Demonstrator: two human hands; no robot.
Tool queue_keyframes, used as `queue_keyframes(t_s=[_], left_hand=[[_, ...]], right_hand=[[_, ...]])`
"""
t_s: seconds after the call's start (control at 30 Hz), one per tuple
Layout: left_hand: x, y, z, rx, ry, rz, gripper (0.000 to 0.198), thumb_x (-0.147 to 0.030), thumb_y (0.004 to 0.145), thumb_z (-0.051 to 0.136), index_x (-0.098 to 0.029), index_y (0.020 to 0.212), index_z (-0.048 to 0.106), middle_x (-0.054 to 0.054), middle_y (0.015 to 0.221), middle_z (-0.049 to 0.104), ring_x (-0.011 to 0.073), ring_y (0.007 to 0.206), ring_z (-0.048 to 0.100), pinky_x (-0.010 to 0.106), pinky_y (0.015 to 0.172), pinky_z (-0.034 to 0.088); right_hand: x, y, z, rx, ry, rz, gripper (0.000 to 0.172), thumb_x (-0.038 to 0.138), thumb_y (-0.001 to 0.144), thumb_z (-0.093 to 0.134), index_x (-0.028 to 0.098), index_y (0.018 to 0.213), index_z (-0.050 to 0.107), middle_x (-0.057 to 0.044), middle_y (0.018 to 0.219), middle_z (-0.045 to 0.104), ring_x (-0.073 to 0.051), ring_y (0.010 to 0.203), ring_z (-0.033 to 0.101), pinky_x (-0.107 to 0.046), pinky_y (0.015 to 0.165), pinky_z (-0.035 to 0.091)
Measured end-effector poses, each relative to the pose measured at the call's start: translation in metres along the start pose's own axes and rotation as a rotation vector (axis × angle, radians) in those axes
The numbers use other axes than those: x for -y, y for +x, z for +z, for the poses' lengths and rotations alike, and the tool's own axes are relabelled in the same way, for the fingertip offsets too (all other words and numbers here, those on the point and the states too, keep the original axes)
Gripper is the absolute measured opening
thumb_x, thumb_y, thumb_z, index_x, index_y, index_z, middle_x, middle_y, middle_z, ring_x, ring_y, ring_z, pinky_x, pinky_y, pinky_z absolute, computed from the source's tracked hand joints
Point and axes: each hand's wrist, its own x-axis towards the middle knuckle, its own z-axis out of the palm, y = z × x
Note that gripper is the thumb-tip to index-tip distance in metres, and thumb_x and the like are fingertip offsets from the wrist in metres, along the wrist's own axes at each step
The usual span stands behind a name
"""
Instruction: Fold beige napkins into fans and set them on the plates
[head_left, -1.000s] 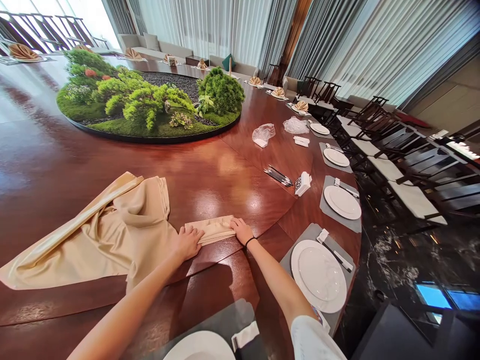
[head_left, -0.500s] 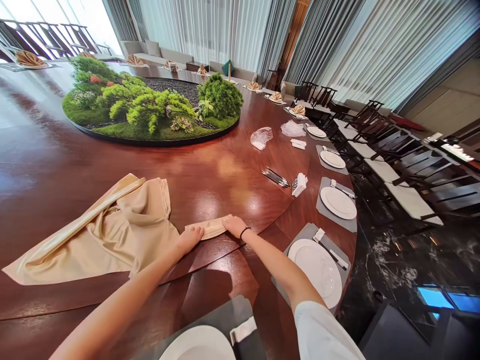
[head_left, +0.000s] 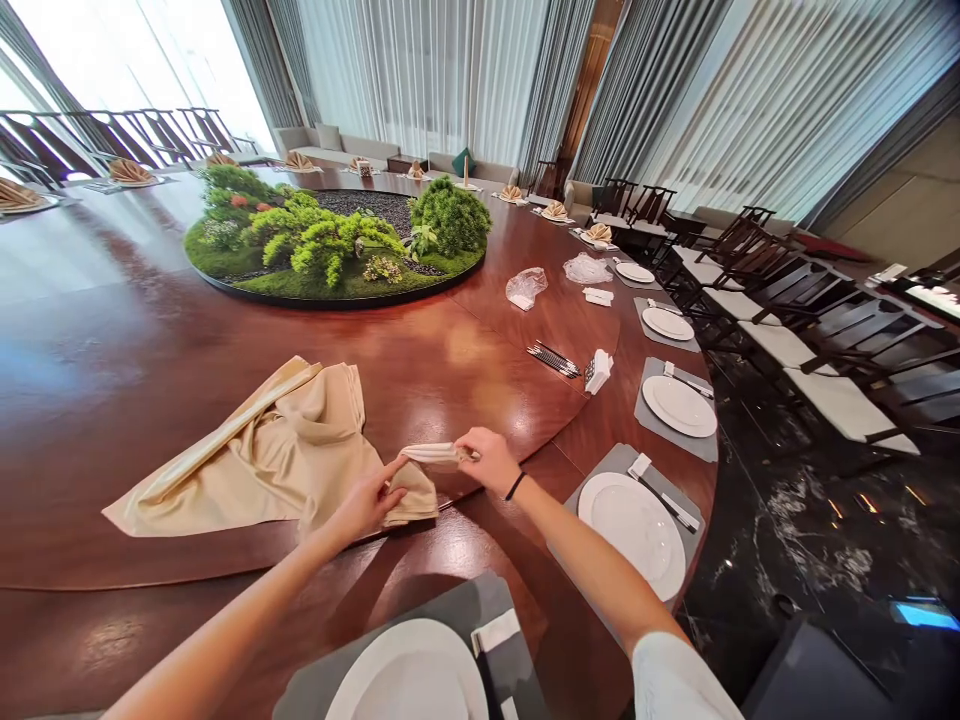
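Left hand [head_left: 366, 506] and right hand [head_left: 491, 460] hang low over the big round table [head_left: 112, 330], just right of the loose beige cloths [head_left: 262, 455]. Both grip one pleated napkin [head_left: 420, 480] between them: left pinches its drooping lower fold, right its raised end.

Satiny beige cloth napkin [head_left: 420, 475]; glossy polished wood table [head_left: 120, 350]; glazed white plate [head_left: 631, 520]

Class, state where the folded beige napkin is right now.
In the head view, the folded napkin sits just below centre, held between the left hand and right hand, right of the loose beige cloths and left of a white plate.
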Motion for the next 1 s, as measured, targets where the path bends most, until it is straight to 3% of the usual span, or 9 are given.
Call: queue_keyframes(t_s=[0.07,0.17,0.27,0.43,0.57,0.73,0.8,0.87,1.0], left_hand=[[-0.007,-0.003,0.018,-0.142,-0.406,-0.150,0.082,-0.046,0.083,0.062,-0.018,0.152,0.026,0.006,0.098,0.067,0.0194,0.076,0.064,0.033,0.074,0.053],[-0.018,-0.009,0.037,-0.281,-0.822,-0.165,0.094,-0.041,0.070,0.075,-0.020,0.149,0.030,0.012,0.132,0.059,0.0228,0.095,0.067,0.035,0.083,0.055],[-0.020,-0.017,0.045,-0.341,-0.963,-0.167,0.088,-0.034,0.066,0.078,-0.019,0.143,0.041,0.013,0.137,0.057,0.0273,0.109,0.063,0.036,0.090,0.054],[-0.014,-0.026,0.046,-0.391,-1.139,-0.294,0.067,-0.051,0.082,0.059,-0.013,0.136,0.049,0.016,0.131,0.061,0.0308,0.118,0.059,0.039,0.090,0.055],[-0.004,-0.025,0.053,-0.276,-1.036,-0.276,0.078,-0.028,0.070,0.067,-0.020,0.143,0.041,0.010,0.125,0.065,0.0278,0.109,0.064,0.037,0.087,0.056],[0.042,0.001,0.076,-0.062,-0.947,-0.367,0.089,-0.016,0.065,0.055,-0.016,0.149,0.024,0.015,0.129,0.062,0.0263,0.104,0.066,0.038,0.085,0.056],[0.064,0.018,0.083,0.019,-0.652,-0.326,0.090,-0.011,0.064,0.050,-0.014,0.149,0.022,0.015,0.126,0.063,0.0240,0.103,0.066,0.036,0.086,0.055],[0.076,0.032,0.088,0.065,-0.261,-0.272,0.083,-0.008,0.063,0.050,-0.011,0.144,0.031,0.015,0.119,0.066,0.0242,0.102,0.066,0.036,0.087,0.054],[0.070,0.039,0.092,-0.056,0.166,-0.231,0.078,-0.006,0.062,0.061,-0.005,0.137,0.041,0.027,0.135,0.050,0.0404,0.125,0.047,0.056,0.104,0.036]], right_hand=[[0.031,-0.020,0.020,-0.015,-0.130,-0.133,0.013,0.027,0.090,0.058,0.020,0.096,0.067,-0.004,0.088,0.065,-0.018,0.088,0.056,-0.030,0.081,0.046],[0.062,-0.042,0.053,0.018,-0.247,-0.210,0.014,0.026,0.093,0.054,0.021,0.100,0.065,-0.005,0.089,0.064,-0.020,0.089,0.055,-0.032,0.080,0.046],[0.076,-0.054,0.074,0.008,-0.250,-0.184,0.016,0.025,0.095,0.050,0.022,0.103,0.064,-0.006,0.089,0.063,-0.021,0.090,0.054,-0.033,0.079,0.045],[0.077,-0.061,0.095,0.024,-0.202,-0.219,0.027,0.032,0.096,0.048,0.024,0.118,0.059,-0.006,0.100,0.066,-0.021,0.096,0.054,-0.036,0.083,0.044],[0.039,-0.065,0.121,0.026,-0.237,-0.285,0.036,0.032,0.095,0.049,0.021,0.129,0.053,-0.009,0.119,0.064,-0.022,0.106,0.053,-0.040,0.092,0.041],[-0.046,-0.055,0.147,0.194,-0.237,-0.283,0.027,0.020,0.100,0.039,0.021,0.100,0.067,-0.004,0.104,0.072,-0.016,0.098,0.058,-0.036,0.095,0.041],[-0.073,-0.048,0.151,0.320,-0.206,-0.315,0.029,0.018,0.100,0.039,0.022,0.095,0.067,-0.001,0.105,0.073,-0.013,0.101,0.059,-0.036,0.103,0.038],[-0.092,-0.044,0.153,0.407,-0.175,-0.347,0.029,0.015,0.098,0.040,0.024,0.094,0.067,0.002,0.107,0.073,-0.011,0.105,0.060,-0.038,0.109,0.034],[-0.115,-0.045,0.155,0.450,-0.159,-0.321,0.023,0.016,0.093,0.048,0.025,0.104,0.065,-0.001,0.119,0.070,-0.012,0.115,0.058,-0.044,0.115,0.026]])
